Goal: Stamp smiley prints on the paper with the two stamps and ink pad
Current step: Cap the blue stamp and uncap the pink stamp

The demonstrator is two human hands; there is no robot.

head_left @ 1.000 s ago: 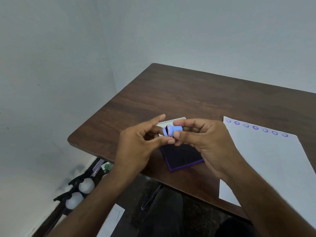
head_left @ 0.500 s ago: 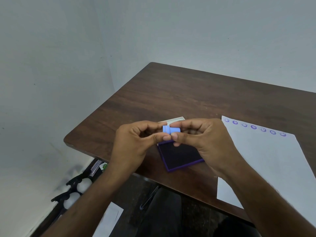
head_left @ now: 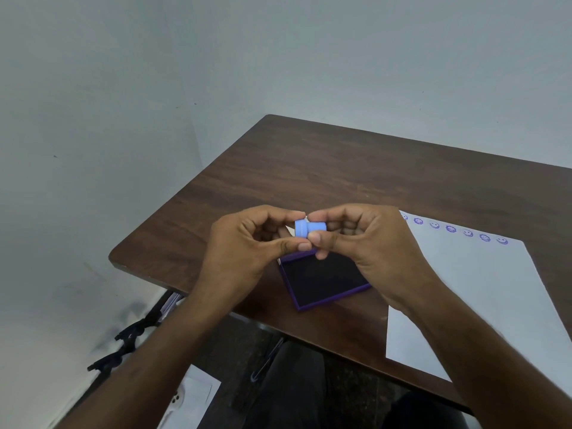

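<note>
A small light-blue stamp (head_left: pixel 308 229) lies sideways in the air above the table, pinched from both ends. My left hand (head_left: pixel 247 247) grips its wider end with thumb and fingers; my right hand (head_left: pixel 368 243) grips the narrower end. Directly below them the open purple ink pad (head_left: pixel 322 278) rests on the brown table (head_left: pixel 325 168). The white paper (head_left: pixel 483 289) lies to the right, with a row of several purple smiley prints (head_left: pixel 451 228) along its far edge. A second stamp is not visible.
A grey wall stands close on the left and behind the table. A white corner of something peeks out behind my fingers. Below the table's near edge are my dark-clad legs, a white sheet (head_left: pixel 192 397) and black objects (head_left: pixel 123 345) on the floor.
My left fingers have closed around the stamp's wide end, covering its face. Both hands and the stamp have stayed nearly in place above the ink pad.
</note>
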